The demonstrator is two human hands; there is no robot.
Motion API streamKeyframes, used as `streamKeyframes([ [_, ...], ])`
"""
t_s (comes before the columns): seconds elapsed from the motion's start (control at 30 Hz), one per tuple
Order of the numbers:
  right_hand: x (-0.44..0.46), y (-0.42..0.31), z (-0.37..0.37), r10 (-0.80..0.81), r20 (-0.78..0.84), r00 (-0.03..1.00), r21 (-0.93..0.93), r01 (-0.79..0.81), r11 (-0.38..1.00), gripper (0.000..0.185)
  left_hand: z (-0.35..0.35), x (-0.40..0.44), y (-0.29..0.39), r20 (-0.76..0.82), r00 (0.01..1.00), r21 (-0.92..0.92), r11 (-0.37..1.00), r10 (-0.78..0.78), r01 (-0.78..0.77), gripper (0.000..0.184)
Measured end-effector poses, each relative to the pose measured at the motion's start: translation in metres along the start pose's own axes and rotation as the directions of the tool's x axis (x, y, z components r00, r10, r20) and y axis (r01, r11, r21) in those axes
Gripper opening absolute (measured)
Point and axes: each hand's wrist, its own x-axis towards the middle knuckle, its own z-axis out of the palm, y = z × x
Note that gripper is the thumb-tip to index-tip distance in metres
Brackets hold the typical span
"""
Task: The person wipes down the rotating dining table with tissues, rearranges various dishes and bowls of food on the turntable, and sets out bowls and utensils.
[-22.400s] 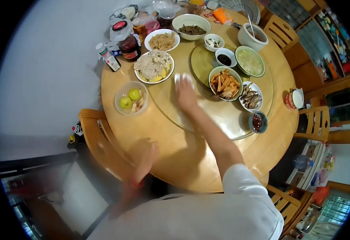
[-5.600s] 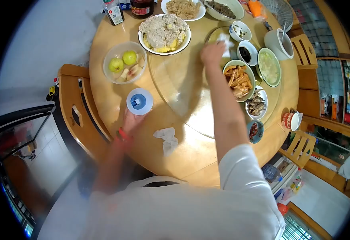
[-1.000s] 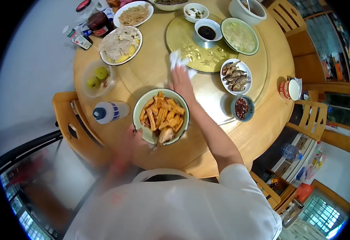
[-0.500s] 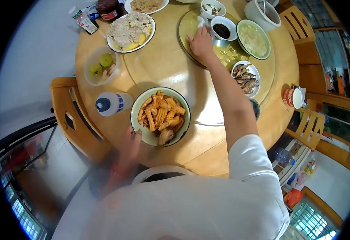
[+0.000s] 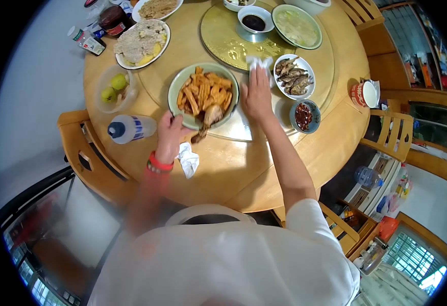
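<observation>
Head: L fingers (image 5: 177,122) grip bowl (image 5: 174,89), drumstick (image 5: 209,120) twd wearer.

The bowl of brown strips (image 5: 173,97), which a moment ago stands near the table edge, is now farther in, the left hand (image 5: 171,133) at its rim. Its drumstick (image 5: 211,118) now juts over the rim. A crumpled tissue (image 5: 188,160) has come into view. The right hand (image 5: 258,97) has moved its white wipe (image 5: 259,64) from beside the sauce bowl (image 5: 268,21) to beside the fish plate (image 5: 310,79).
</observation>
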Motion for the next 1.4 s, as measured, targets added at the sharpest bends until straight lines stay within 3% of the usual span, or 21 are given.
streamKeyframes([
  [0.07,0.002,-0.012,0.01,0.012,-0.042,0.999,-0.131,-0.018,0.991,0.06,0.011,0.016,0.0,0.009,1.0,0.022,1.0,0.006,-0.006,0.024],
  [0.13,-0.04,-0.042,0.001,-0.038,0.008,0.999,0.081,0.037,0.996,0.063,0.035,0.04,0.008,-0.013,0.999,-0.087,0.995,0.037,-0.038,0.023],
  [0.17,-0.067,-0.055,-0.003,-0.07,0.091,0.993,0.013,0.069,0.998,0.068,0.043,0.052,0.008,-0.003,0.999,-0.092,0.995,0.034,-0.034,0.023],
  [0.27,-0.122,-0.072,-0.032,-0.039,0.282,0.959,0.127,0.003,0.992,0.068,0.057,0.081,0.005,0.013,0.999,-0.009,0.999,0.035,-0.035,0.022],
  [0.33,-0.128,-0.053,-0.037,0.019,0.215,0.976,-0.079,-0.002,0.997,0.066,0.071,0.094,0.003,-0.011,1.0,-0.001,1.0,-0.027,0.027,0.021],
  [0.4,-0.11,-0.029,-0.044,0.168,0.096,0.981,-0.086,-0.16,0.983,0.06,0.081,0.101,0.0,0.001,1.0,0.004,1.0,-0.009,0.009,0.02],
  [0.47,-0.095,0.0,-0.034,0.188,0.013,0.982,-0.07,-0.187,0.98,0.059,0.087,0.111,-0.009,0.021,0.999,0.03,0.999,-0.035,0.035,0.02],
  [0.8,-0.033,0.041,-0.023,0.383,-0.076,0.921,0.008,-0.383,0.924,0.06,0.114,0.122,-0.017,0.056,0.998,0.007,0.999,-0.038,0.037,0.016],
  [0.87,-0.037,0.04,-0.011,0.354,-0.105,0.929,0.017,-0.354,0.935,0.06,0.122,0.122,-0.011,0.09,0.995,0.045,0.998,-0.041,0.037,0.015],
  [0.97,-0.062,-0.003,-0.009,0.267,-0.05,0.962,-0.046,-0.27,0.962,0.061,0.118,0.128,-0.02,0.176,0.984,-0.069,0.996,-0.035,0.048,0.02],
  [1.0,-0.073,-0.027,-0.01,0.244,0.001,0.97,-0.033,-0.244,0.969,0.061,0.107,0.131,-0.029,0.251,0.967,0.158,0.987,-0.035,-0.005,0.03],
  [1.03,-0.084,-0.051,-0.008,0.193,0.019,0.981,-0.009,-0.193,0.981,0.062,0.107,0.123,-0.023,0.176,0.98,0.421,0.894,0.088,-0.155,0.037],
  [1.07,-0.091,-0.073,-0.003,0.143,0.033,0.989,0.014,-0.144,0.989,0.063,0.11,0.107,-0.014,0.135,0.966,0.66,0.707,0.22,-0.254,0.046],
  [1.13,-0.087,-0.115,-0.004,0.032,0.215,0.976,0.067,-0.048,0.997,0.064,0.103,0.044,0.042,0.277,0.923,0.684,0.62,0.266,-0.384,0.052],
  [1.17,-0.078,-0.126,0.002,0.024,0.216,0.976,0.074,-0.041,0.996,0.064,0.097,0.018,0.079,0.371,0.889,0.637,0.623,0.268,-0.454,0.05],
  [1.2,-0.063,-0.133,0.01,-0.05,0.167,0.985,0.29,-0.001,0.957,0.065,0.085,-0.001,0.11,0.462,0.844,0.583,0.625,0.271,-0.52,0.047],
  [1.23,-0.04,-0.131,0.022,-0.076,0.127,0.989,0.307,0.034,0.951,0.064,0.063,-0.004,0.132,0.451,0.839,0.532,0.663,0.305,-0.527,0.044],
  [1.27,-0.018,-0.129,0.034,-0.102,0.086,0.991,0.321,0.069,0.945,0.064,0.028,0.013,0.145,0.497,0.74,0.55,0.495,0.453,-0.673,0.042],
  [1.3,0.01,-0.123,0.052,-0.092,0.072,0.993,0.143,0.081,0.986,0.063,-0.007,0.03,0.157,0.527,0.615,0.57,0.293,0.587,-0.768,0.04],
  [1.37,0.069,-0.105,0.073,-0.019,-0.063,0.998,0.071,0.024,0.997,0.059,-0.068,0.061,0.187,0.398,0.654,0.74,0.197,0.643,-0.643,0.039],
  [1.4,0.08,-0.104,0.079,-0.019,-0.067,0.998,0.074,0.024,0.997,0.059,-0.088,0.06,0.204,0.11,0.895,0.772,0.53,0.432,-0.351,0.039],
])
